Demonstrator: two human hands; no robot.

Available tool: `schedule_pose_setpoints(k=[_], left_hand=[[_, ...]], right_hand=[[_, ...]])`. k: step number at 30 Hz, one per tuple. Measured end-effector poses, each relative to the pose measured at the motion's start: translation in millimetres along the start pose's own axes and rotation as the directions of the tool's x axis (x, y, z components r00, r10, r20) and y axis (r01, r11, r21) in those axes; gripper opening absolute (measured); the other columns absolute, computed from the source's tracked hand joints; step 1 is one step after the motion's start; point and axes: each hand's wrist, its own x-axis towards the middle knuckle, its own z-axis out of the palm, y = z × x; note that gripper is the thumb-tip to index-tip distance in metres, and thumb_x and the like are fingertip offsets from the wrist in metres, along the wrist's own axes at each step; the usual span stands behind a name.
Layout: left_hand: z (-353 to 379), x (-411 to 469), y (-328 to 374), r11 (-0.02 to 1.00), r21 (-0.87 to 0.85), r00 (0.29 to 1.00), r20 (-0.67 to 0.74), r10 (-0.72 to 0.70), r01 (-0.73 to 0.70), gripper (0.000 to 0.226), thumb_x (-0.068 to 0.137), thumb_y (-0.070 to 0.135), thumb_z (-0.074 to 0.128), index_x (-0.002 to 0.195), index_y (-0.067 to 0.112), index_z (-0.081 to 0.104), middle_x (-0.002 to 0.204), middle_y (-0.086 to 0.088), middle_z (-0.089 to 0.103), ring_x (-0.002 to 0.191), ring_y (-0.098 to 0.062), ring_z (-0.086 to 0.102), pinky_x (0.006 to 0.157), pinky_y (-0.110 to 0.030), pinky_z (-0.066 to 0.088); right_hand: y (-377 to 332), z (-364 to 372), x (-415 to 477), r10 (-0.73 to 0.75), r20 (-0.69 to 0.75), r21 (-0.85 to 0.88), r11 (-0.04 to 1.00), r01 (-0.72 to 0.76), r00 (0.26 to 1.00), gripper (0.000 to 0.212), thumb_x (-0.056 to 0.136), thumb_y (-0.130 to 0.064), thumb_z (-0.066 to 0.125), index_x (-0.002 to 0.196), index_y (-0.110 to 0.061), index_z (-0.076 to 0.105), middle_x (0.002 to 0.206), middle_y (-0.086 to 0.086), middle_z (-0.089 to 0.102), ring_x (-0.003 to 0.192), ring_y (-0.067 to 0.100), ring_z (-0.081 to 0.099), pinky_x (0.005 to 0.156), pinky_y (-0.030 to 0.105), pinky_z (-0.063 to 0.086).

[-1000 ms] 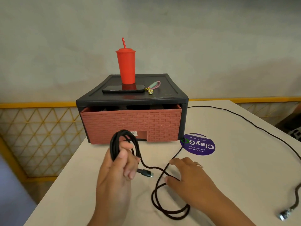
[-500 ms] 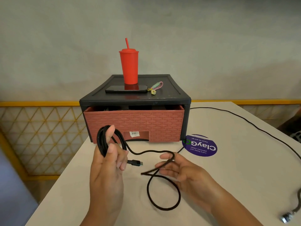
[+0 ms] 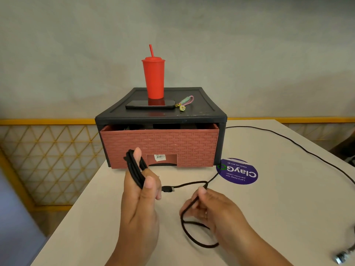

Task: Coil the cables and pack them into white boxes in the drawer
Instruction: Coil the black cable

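Note:
My left hand (image 3: 140, 200) is raised over the table, gripping several black loops of a cable coil (image 3: 134, 169) between thumb and fingers. The cable's plug (image 3: 167, 188) dangles just right of that hand. My right hand (image 3: 209, 206) pinches the loose black cable (image 3: 194, 235), which forms a loop on the table below it and runs off towards the drawer unit's right corner. The black drawer unit (image 3: 211, 114) stands behind the hands; its red brick-patterned drawer (image 3: 159, 144) is almost shut. No white boxes are visible.
On the unit's top stand a red cup with a straw (image 3: 153, 77), a black phone (image 3: 150, 104) and a small keychain (image 3: 185, 102). A purple round sticker (image 3: 238, 171) lies on the table. A second thin black cable (image 3: 299, 148) runs along the right to a metal connector (image 3: 342, 256).
My left hand has lifted and turned the coil upright. My right hand has picked the loose cable off the table and drawn it nearer, shrinking the loop.

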Motion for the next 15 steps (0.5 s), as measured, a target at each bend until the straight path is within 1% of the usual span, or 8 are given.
schedule_pose_setpoints(k=[2, 4, 5, 7, 9, 10, 13, 15], left_hand=[[-2.0, 1.3, -0.4, 1.000, 0.024, 1.000, -0.003, 0.011, -0.011, 0.053, 0.081, 0.042, 0.042, 0.134, 0.036, 0.032, 0.067, 0.019, 0.045, 0.066, -0.002, 0.042, 0.077, -0.024, 0.038], [-3.4, 1.7, -1.2, 0.997, 0.069, 1.000, 0.006, 0.025, -0.026, 0.054, 0.082, 0.042, 0.041, 0.135, 0.037, 0.030, 0.069, 0.019, 0.046, 0.067, -0.003, 0.042, 0.078, -0.024, 0.038], [-3.5, 1.7, -1.5, 0.993, 0.108, 0.999, 0.019, 0.038, -0.040, 0.053, 0.084, 0.042, 0.039, 0.135, 0.038, 0.030, 0.070, 0.018, 0.047, 0.068, -0.003, 0.043, 0.078, -0.020, 0.039], [-2.9, 0.8, -1.6, 0.972, 0.219, 0.996, 0.058, 0.071, -0.082, 0.053, 0.087, 0.039, 0.036, 0.140, 0.037, 0.029, 0.073, 0.018, 0.048, 0.069, -0.001, 0.045, 0.077, -0.010, 0.039], [-2.2, -0.2, -2.8, 0.938, 0.321, 0.990, 0.101, 0.100, -0.128, 0.054, 0.089, 0.036, 0.033, 0.142, 0.034, 0.023, 0.075, 0.021, 0.047, 0.066, 0.003, 0.046, 0.071, -0.005, 0.038], [-1.8, -0.1, -3.1, 0.923, 0.361, 0.988, 0.116, 0.100, -0.136, 0.053, 0.089, 0.035, 0.032, 0.141, 0.035, 0.019, 0.075, 0.022, 0.047, 0.065, 0.005, 0.046, 0.068, -0.004, 0.038], [-3.9, 1.1, -3.7, 0.875, 0.453, 0.982, 0.153, 0.115, -0.173, 0.050, 0.090, 0.037, 0.030, 0.136, 0.048, 0.012, 0.077, 0.024, 0.047, 0.066, 0.003, 0.048, 0.068, -0.005, 0.039], [-9.4, 1.9, -5.7, 0.832, 0.528, 0.980, 0.178, 0.089, -0.172, 0.049, 0.089, 0.045, 0.027, 0.128, 0.068, 0.008, 0.077, 0.023, 0.048, 0.068, -0.005, 0.049, 0.068, -0.016, 0.042]], right_hand=[[-5.6, -1.2, -0.4, 0.072, -0.046, 0.135, 0.989, -0.065, 0.996, 0.032, 0.097, -0.014, 0.036, 0.070, -0.006, 0.051, 0.056, 0.010, 0.055, 0.051, 0.025, 0.060, 0.063, 0.032, 0.043], [-10.3, -3.1, -2.1, 0.113, -0.099, 0.118, 0.988, -0.101, 0.989, 0.029, 0.096, -0.010, 0.032, 0.073, -0.006, 0.048, 0.047, 0.005, 0.040, 0.035, 0.017, 0.040, 0.050, 0.029, 0.035], [-10.8, -5.6, -1.9, 0.105, -0.137, 0.026, 0.994, -0.102, 0.985, 0.027, 0.097, -0.011, 0.032, 0.076, -0.007, 0.048, 0.047, 0.001, 0.035, 0.034, 0.013, 0.031, 0.045, 0.025, 0.030], [-10.9, -11.9, 0.2, -0.006, -0.198, -0.299, 0.953, -0.054, 0.980, 0.023, 0.100, -0.020, 0.033, 0.084, -0.012, 0.048, 0.051, -0.003, 0.035, 0.041, 0.009, 0.030, 0.045, 0.022, 0.026], [-8.7, -21.8, 1.8, -0.184, -0.170, -0.646, 0.763, 0.031, 0.968, 0.017, 0.100, -0.029, 0.031, 0.093, -0.019, 0.044, 0.059, -0.004, 0.042, 0.052, 0.009, 0.038, 0.051, 0.023, 0.030], [-8.9, -25.6, 1.5, -0.218, -0.133, -0.755, 0.655, 0.044, 0.967, 0.016, 0.100, -0.031, 0.030, 0.095, -0.021, 0.043, 0.063, -0.003, 0.046, 0.057, 0.011, 0.042, 0.055, 0.026, 0.032], [-13.4, -32.9, 1.5, -0.155, -0.026, -0.903, 0.427, 0.043, 0.988, 0.019, 0.099, -0.027, 0.036, 0.090, -0.024, 0.051, 0.078, -0.003, 0.058, 0.072, 0.014, 0.051, 0.062, 0.024, 0.038], [-20.3, -37.0, 0.9, -0.051, 0.006, -0.915, 0.402, 0.026, 0.999, 0.022, 0.096, -0.023, 0.042, 0.080, -0.029, 0.056, 0.071, -0.012, 0.055, 0.064, -0.001, 0.048, 0.054, 0.012, 0.034]])
